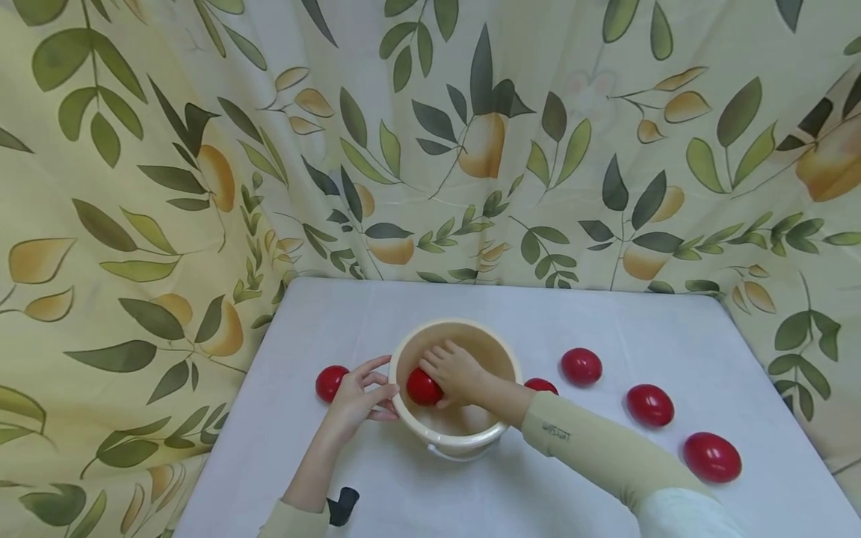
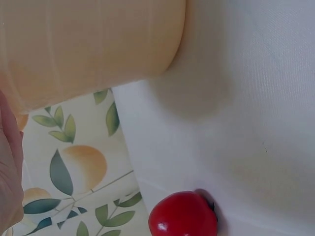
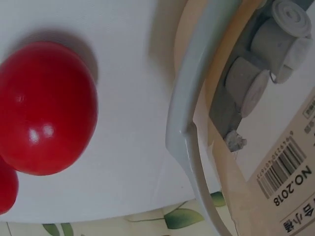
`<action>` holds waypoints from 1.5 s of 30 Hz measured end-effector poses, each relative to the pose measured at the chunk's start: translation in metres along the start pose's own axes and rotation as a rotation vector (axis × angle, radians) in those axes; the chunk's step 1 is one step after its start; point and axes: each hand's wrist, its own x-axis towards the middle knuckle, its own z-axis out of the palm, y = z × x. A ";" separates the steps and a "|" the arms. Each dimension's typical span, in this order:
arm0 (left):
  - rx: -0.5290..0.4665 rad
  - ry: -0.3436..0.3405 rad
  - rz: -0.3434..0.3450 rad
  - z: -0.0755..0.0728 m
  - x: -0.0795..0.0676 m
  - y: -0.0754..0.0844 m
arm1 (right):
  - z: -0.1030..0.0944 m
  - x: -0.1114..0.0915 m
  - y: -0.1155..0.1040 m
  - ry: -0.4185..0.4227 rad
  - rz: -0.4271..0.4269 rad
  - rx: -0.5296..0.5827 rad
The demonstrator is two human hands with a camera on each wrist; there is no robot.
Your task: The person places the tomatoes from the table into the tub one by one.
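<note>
A cream bucket (image 1: 452, 441) stands on the table, its mouth facing up. At its left side my left hand (image 1: 356, 400) grips the rim, thumb at the edge and fingers spread along the outer wall. My right hand (image 1: 460, 376) reaches down inside the bucket and grips a red tomato (image 1: 422, 388) near the inner left wall. Just left of my left hand lies another tomato (image 1: 329, 383), whose dark stem end shows on the tomato (image 2: 183, 216) in the left wrist view. A further tomato (image 1: 542, 385) is partly hidden behind my right forearm.
Several more tomatoes lie on the right of the white-covered table (image 1: 377, 306), among them one tomato (image 1: 581, 367) at the back and one (image 1: 713, 457) nearest me. The bucket has a pale handle (image 3: 189, 93) and a printed label (image 3: 283, 172). A leaf-patterned curtain (image 1: 430, 187) hangs behind.
</note>
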 end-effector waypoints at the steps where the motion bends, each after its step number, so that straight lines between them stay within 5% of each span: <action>1: 0.000 0.001 -0.001 0.000 0.000 0.000 | 0.000 0.000 -0.001 -0.001 0.002 -0.012; 10: -0.017 -0.006 -0.004 0.001 -0.001 -0.001 | 0.006 -0.001 -0.004 -0.021 0.006 -0.114; 20: -0.015 -0.027 0.001 0.000 -0.002 0.000 | 0.004 0.000 -0.007 -0.139 0.024 -0.129; 32: -0.016 -0.031 0.005 0.001 -0.004 0.007 | -0.001 -0.003 0.006 0.140 0.024 0.090; 37: -0.007 -0.017 -0.003 0.000 0.001 0.000 | -0.008 -0.014 0.021 0.346 0.052 0.258; 41: -0.004 -0.010 0.004 0.000 0.001 -0.001 | -0.010 -0.035 0.035 0.486 0.148 0.354; 45: -0.006 -0.010 0.009 0.000 0.000 0.000 | -0.008 -0.064 0.050 0.492 0.327 0.424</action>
